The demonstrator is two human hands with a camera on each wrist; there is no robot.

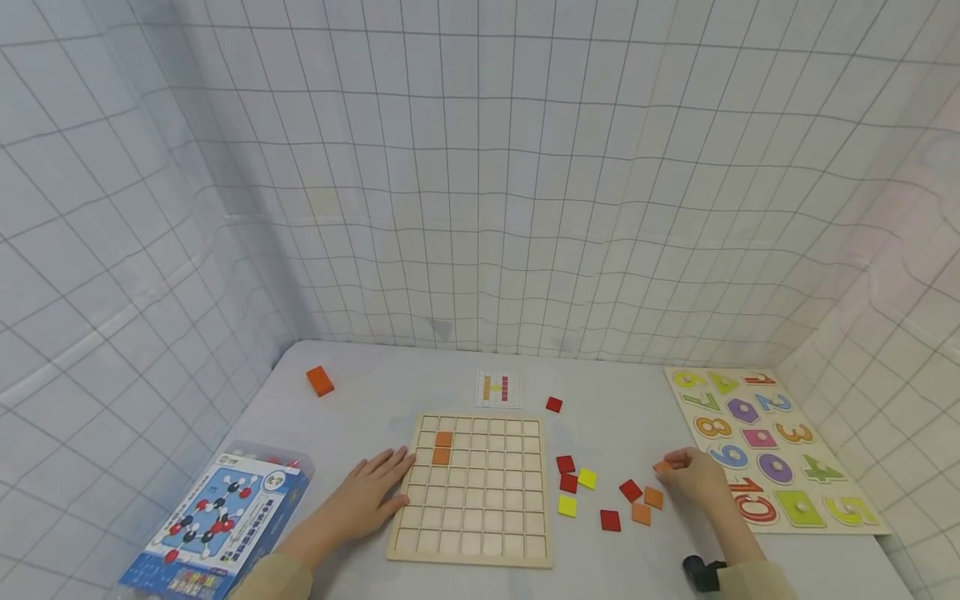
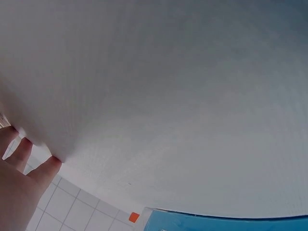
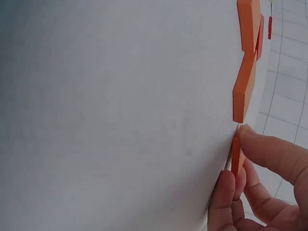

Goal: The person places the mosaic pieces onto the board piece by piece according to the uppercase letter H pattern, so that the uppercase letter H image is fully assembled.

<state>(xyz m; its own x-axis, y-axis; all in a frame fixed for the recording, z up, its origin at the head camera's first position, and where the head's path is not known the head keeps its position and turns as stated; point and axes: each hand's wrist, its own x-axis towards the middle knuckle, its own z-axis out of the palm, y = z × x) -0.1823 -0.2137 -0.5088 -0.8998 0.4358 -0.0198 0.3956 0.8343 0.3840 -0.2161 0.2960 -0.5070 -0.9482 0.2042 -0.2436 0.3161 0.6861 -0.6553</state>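
My right hand (image 1: 693, 475) pinches an orange square tile (image 3: 236, 153) between thumb and fingers, close over the table on the right. Two more orange tiles (image 1: 654, 497) lie just left of that hand. My left hand (image 1: 369, 493) lies with fingers spread, its fingertips at the left edge of the wooden grid board (image 1: 471, 560). Two orange tiles (image 1: 442, 456) sit one above the other in cells of the board's second column, near its top. In the left wrist view the left fingers (image 2: 45, 172) rest on the table surface.
Several red tiles (image 1: 611, 521) and two yellow tiles (image 1: 567, 506) lie right of the board. A pattern card (image 1: 498, 390) is behind it. A number puzzle board (image 1: 776, 450) stands at right, a boxed molecule set (image 1: 217, 521) at left, an orange block (image 1: 320, 381) far left, a black object (image 1: 703, 573) near the right wrist.
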